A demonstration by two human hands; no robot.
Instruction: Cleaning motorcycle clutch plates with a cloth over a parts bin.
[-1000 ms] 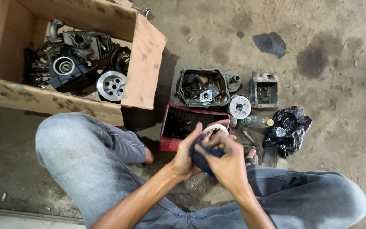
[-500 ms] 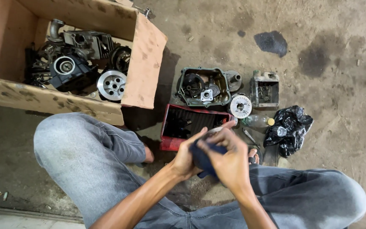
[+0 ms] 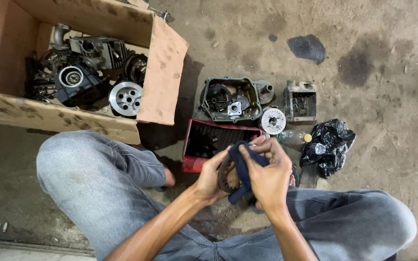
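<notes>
Low centre of the frame: the left hand (image 3: 212, 176) grips a dark toothed ring (image 3: 225, 175), apparently a clutch plate, fingers curled round its left edge. The right hand (image 3: 267, 174) closes on a dark blue rag (image 3: 244, 166), which is folded over the ring's upper right rim, thumb and fingers pinching through the cloth.

The ring stands roughly on edge, tilted, its open face turned toward the left of the frame. Its longer visible run goes from upper right to lower left; much of it is hidden behind the rag and fingers.

Risks, as I judge them: the grip is only on the rim, so an oily ring could slip and drop onto the gritty concrete floor (image 3: 373, 63) or into the red tray (image 3: 189, 164) just above. The teeth could snag the cloth or nick a fingertip.

Further up sit an engine cover (image 3: 228, 99), a round sprocket-like disc (image 3: 273, 121), a black plastic bag (image 3: 327, 145) and, upper left, a cardboard box (image 3: 163, 72) of engine parts.
</notes>
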